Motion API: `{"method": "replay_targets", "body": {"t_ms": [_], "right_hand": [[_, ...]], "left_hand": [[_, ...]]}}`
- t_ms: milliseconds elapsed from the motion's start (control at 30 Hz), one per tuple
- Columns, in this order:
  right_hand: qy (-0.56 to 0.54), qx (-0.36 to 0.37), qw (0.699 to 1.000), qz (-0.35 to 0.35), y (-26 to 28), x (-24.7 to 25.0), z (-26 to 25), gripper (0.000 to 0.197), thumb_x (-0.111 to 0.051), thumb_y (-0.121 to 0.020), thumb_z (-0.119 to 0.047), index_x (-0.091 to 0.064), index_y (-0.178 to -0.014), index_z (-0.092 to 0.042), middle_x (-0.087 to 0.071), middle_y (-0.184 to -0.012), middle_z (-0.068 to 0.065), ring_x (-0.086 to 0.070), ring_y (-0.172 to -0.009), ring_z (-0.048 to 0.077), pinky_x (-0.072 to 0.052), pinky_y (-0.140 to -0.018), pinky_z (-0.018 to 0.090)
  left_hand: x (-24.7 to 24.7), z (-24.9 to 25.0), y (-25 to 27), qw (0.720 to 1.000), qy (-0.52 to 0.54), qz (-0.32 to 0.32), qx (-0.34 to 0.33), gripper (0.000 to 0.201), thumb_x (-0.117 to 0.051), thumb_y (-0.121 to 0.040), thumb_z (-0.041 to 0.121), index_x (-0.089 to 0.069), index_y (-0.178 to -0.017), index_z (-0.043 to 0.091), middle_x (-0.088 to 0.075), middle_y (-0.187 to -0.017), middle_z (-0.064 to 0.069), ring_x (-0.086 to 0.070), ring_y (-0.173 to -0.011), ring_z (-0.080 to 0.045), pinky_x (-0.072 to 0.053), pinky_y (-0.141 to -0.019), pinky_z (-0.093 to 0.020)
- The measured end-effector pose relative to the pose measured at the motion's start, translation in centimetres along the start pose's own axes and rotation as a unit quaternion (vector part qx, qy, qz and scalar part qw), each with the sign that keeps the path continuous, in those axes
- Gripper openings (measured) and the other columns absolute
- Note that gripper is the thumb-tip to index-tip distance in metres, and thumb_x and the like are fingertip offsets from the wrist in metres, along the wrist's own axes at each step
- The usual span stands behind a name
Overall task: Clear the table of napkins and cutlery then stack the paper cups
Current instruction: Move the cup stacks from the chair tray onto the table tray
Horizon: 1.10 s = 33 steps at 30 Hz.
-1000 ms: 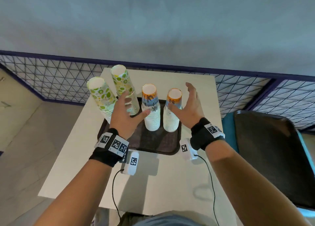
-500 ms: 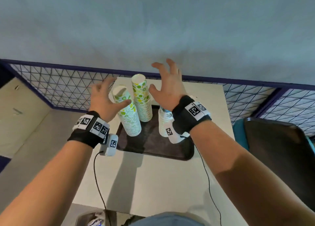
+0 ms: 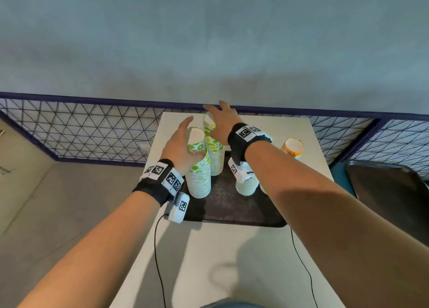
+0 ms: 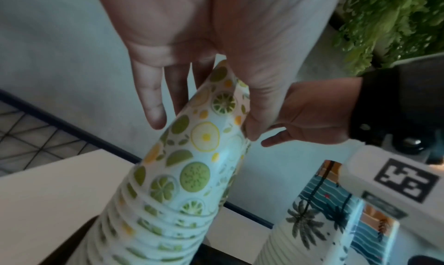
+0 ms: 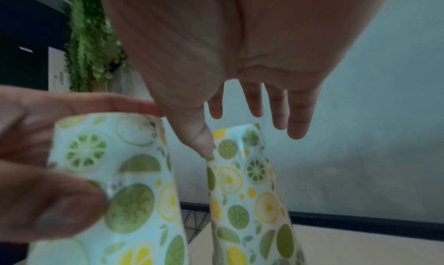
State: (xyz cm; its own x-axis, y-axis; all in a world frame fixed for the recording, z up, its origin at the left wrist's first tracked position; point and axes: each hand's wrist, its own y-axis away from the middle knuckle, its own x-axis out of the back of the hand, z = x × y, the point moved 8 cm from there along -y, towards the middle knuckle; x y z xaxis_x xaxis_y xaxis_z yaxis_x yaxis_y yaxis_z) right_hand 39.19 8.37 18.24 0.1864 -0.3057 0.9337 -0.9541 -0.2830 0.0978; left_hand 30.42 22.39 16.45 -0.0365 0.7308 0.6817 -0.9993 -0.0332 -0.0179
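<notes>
While four paper-cup stacks stand on a dark tray (image 3: 232, 210), the left hand (image 3: 180, 148) grasps the near citrus-print stack (image 3: 199, 175); the right hand (image 3: 222, 124), fingers spread, touches the far citrus-print stack (image 3: 216, 159)

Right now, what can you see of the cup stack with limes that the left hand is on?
The lime stack is a tall tower of upside-down paper cups, white with green limes and yellow lemon slices. Many rims show as ridges low down. It leans a little and stands on the dark tray, close beside a second stack like it. The left hand holds its top cup, thumb on the near side and fingers across the top.
</notes>
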Motion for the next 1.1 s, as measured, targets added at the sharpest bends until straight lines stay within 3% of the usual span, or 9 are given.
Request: {"method": "replay_targets", "body": {"t_ms": [100, 300, 567, 800, 900, 1100], "right_hand": [[-0.01, -0.006, 0.999, -0.036, -0.9, -1.7, 0.0, 0.083, -0.069, -0.091, -0.029, -0.023, -0.16, -0.034, -0.02, -0.164, 0.018, -0.039, -0.145, 0.043, -0.044, -0.112, 0.05], [-0.016, -0.029, 0.999, -0.014, -1.6, -2.6, 0.6, 0.078, -0.069, -0.095, -0.031, -0.024, -0.159, -0.041, -0.022, -0.161, 0.021, -0.06, -0.121, 0.043, -0.054, -0.097, 0.044], [0.027, -0.014, 0.999, -0.037, 0.8, -2.9, 1.2, 0.08, -0.064, -0.098, -0.034, -0.015, -0.16, -0.044, -0.023, -0.161, 0.024, -0.06, -0.121, 0.044, -0.054, -0.098, 0.044], [0.04, 0.007, 0.999, -0.027, 4.0, -2.8, 1.7, 0.078, -0.062, -0.099, -0.035, -0.014, -0.16, -0.044, -0.035, -0.148, 0.018, -0.064, -0.111, 0.04, -0.056, -0.087, 0.039], [0.044, 0.014, 0.998, -0.032, 4.7, -3.0, 1.8, 0.079, -0.062, -0.1, -0.035, -0.013, -0.16, -0.044, -0.034, -0.15, 0.017, -0.064, -0.11, 0.039, -0.055, -0.082, 0.035], [0.043, 0.011, 0.999, -0.03, 5.4, -3.1, 1.7, 0.08, -0.064, -0.099, -0.033, -0.013, -0.16, -0.045, -0.032, -0.152, 0.015, -0.063, -0.116, 0.04, -0.056, -0.091, 0.039]], "left_hand": [[-0.5, -1.0, 0.0, 0.999, 0.02, 0.016, 0.027, 0.107, -0.086, -0.076, 0.022, -0.021, -0.161, 0.032, -0.065, -0.137, -0.005, -0.066, -0.119, -0.029, -0.056, -0.095, -0.038], [-0.8, -1.9, 0.3, 0.998, 0.053, 0.02, 0.019, 0.091, -0.093, -0.071, 0.023, -0.038, -0.142, 0.033, -0.068, -0.129, 0.0, -0.068, -0.114, -0.027, -0.059, -0.097, -0.045], [0.1, -2.8, 0.3, 0.999, 0.051, 0.007, 0.007, 0.085, -0.089, -0.075, 0.015, -0.039, -0.143, 0.03, -0.065, -0.126, 0.001, -0.066, -0.111, -0.024, -0.052, -0.087, -0.03], [0.6, -3.2, -0.1, 0.999, 0.047, 0.003, 0.003, 0.084, -0.087, -0.076, 0.014, -0.039, -0.143, 0.03, -0.066, -0.124, -0.001, -0.066, -0.111, -0.028, -0.057, -0.091, -0.038], [0.7, -3.3, -0.5, 0.999, 0.045, 0.001, 0.008, 0.084, -0.088, -0.076, 0.014, -0.039, -0.142, 0.031, -0.067, -0.123, -0.001, -0.066, -0.109, -0.026, -0.054, -0.088, -0.033], [0.8, -2.8, -1.3, 0.999, 0.036, 0.007, 0.003, 0.084, -0.088, -0.076, 0.016, -0.038, -0.142, 0.032, -0.067, -0.124, -0.001, -0.067, -0.109, -0.028, -0.058, -0.092, -0.04]]}}
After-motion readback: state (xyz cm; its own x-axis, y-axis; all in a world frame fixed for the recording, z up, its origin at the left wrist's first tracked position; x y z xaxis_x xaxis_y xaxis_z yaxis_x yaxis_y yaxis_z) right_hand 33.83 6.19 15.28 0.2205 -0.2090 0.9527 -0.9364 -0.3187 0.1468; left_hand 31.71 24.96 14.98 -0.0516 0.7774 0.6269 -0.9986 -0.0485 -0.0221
